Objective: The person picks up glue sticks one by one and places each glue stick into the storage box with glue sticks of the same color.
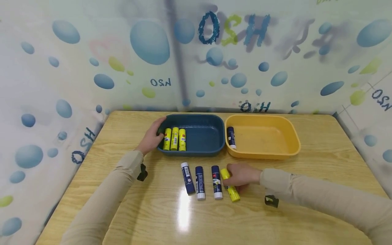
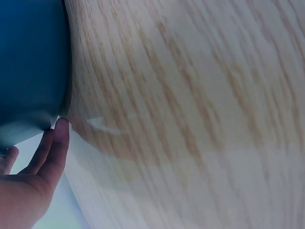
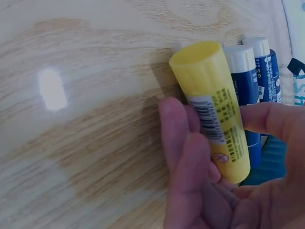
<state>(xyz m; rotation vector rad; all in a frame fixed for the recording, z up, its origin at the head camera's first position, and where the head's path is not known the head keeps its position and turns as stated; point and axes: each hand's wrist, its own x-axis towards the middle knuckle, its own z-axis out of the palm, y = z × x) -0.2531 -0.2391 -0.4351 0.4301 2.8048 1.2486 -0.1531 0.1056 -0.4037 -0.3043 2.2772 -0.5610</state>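
Note:
My right hand [image 1: 243, 175] pinches a yellow glue stick [image 3: 209, 109] between thumb and fingers, low over the table. Left of it lie three navy glue sticks with white ends: one beside it [image 1: 216, 182], a middle one [image 1: 200, 182] and a tilted one [image 1: 188, 178]. At the blue bin's [image 1: 202, 153] left end, my left hand [image 1: 150, 136] touches the rim and outer wall with fairly straight fingers [image 2: 58, 143]. Inside that bin, several yellow glue sticks [image 1: 174, 139] lie side by side. A navy glue stick [image 1: 231, 137] rests in the orange bin [image 1: 263, 156].
Both bins stand side by side at the back of the wooden table [image 1: 324, 163], near a wall [image 1: 196, 71] covered with a bubble-patterned sheet. Glare from a light [image 1: 183, 211] shines on the tabletop in front of the glue sticks.

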